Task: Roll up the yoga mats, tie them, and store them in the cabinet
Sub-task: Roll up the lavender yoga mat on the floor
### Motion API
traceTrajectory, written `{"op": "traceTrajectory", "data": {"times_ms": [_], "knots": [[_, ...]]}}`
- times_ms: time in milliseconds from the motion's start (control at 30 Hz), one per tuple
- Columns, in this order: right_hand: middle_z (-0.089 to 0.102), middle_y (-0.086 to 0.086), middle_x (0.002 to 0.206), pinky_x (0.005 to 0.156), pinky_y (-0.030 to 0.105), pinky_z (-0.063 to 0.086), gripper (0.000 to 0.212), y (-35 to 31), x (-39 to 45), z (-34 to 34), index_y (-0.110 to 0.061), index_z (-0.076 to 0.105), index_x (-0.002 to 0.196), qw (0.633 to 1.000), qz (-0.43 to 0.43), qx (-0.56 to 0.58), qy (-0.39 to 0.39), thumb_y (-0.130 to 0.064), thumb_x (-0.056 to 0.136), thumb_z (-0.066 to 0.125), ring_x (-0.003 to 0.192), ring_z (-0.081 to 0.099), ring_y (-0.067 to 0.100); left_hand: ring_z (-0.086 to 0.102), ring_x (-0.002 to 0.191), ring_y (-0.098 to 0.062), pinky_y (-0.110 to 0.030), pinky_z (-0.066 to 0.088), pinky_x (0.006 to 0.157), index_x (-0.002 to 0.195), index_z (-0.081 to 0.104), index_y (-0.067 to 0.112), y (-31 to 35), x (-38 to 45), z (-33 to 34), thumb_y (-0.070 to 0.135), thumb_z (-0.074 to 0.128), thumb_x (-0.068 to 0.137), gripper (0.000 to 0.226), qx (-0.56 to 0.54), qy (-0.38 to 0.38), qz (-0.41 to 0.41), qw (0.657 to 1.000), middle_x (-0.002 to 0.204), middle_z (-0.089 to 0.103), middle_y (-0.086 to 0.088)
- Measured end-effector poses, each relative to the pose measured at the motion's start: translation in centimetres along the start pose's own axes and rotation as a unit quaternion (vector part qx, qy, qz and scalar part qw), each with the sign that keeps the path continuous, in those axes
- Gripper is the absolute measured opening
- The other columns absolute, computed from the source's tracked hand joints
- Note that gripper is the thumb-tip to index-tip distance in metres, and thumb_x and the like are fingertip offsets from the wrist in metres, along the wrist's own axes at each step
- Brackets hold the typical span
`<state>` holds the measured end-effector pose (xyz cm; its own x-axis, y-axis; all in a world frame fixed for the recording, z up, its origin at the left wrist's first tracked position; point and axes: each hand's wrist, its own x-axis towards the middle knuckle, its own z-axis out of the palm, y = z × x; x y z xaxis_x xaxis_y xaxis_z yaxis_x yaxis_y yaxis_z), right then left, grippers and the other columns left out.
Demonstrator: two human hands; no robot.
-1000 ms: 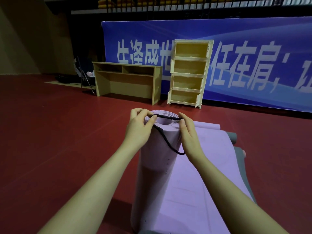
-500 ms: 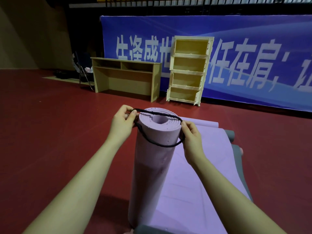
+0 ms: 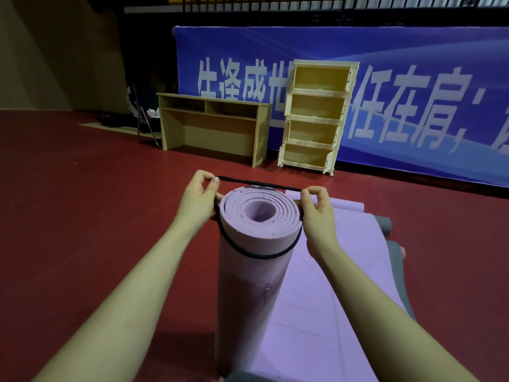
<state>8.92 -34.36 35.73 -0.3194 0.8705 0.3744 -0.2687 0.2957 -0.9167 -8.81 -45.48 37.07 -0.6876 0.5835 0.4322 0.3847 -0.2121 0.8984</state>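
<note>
Now upright rolled purple mat (image 3: 253, 271) — black band (image 3: 259, 256) looped over top end; left hand (image 3: 197, 205), right hand (image 3: 316, 216) each pinch band, stretched taut.

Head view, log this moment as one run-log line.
step: banding rolled mat | left hand: pinches black elastic loop | right hand: pinches loop | rolled purple yoga mat: upright, loop around top

Black band (image 3: 256, 186) around rolled mat (image 3: 256, 285)

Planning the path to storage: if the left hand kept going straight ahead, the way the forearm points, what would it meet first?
Beyond the left hand only bare red floor shows at first. Further on stands the wooden desk; the cabinet sits right of that line. Depth is uncertain.
</note>
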Motion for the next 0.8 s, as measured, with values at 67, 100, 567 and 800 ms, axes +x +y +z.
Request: {"op": "traceTrajectory", "data": {"times_ms": [67,100,567,800], "knots": [[0.065,-0.002,0.059,0.048,0.015,0.043,0.007,-0.3,0.2,0.4,-0.012,0.048,0.096,1.000,0.010,0.015,0.001,-0.015,0.101,0.045,0.047,0.054,0.004,0.045,0.044,-0.004,-0.013,0.034,0.040,0.088,0.048,0.014,0.1,0.4,-0.1,0.017,0.044,0.101,0.013,0.011,0.009,-0.015,1.000,0.053,0.057,0.004],[0.064,-0.004,0.056,0.047,0.015,0.043,0.007,-0.4,0.3,0.6,-0.012,0.048,0.095,1.000,0.019,0.021,0.006,-0.014,0.101,0.045,0.046,0.054,0.004,0.047,0.047,-0.006,-0.013,0.034,0.040,0.091,0.049,0.012,0.0,0.5,0.0,0.017,0.044,0.101,0.012,0.013,0.020,-0.031,0.999,0.057,0.057,0.000],[0.070,0.012,0.072,0.058,0.028,0.057,0.012,4.4,0.3,0.4,-0.005,0.053,0.083,0.990,0.113,0.062,0.051,-0.002,0.095,0.052,0.059,0.068,0.016,0.067,0.069,-0.016,-0.018,0.054,0.068,0.077,0.047,0.000,-4.5,1.6,-1.2,0.007,0.039,0.102,0.027,-0.441,0.105,-0.334,0.827,0.081,0.068,-0.009],[0.066,0.014,0.063,0.054,0.026,0.056,0.016,5.2,-0.7,-0.5,-0.002,0.054,0.078,0.962,0.133,0.200,0.125,0.005,0.093,0.053,0.051,0.066,0.017,0.048,0.030,0.000,-0.011,0.039,0.033,0.074,0.051,0.005,-6.2,0.3,-1.7,0.007,0.050,0.097,0.023,-0.329,0.083,-0.343,0.876,0.039,0.056,0.003]]}}
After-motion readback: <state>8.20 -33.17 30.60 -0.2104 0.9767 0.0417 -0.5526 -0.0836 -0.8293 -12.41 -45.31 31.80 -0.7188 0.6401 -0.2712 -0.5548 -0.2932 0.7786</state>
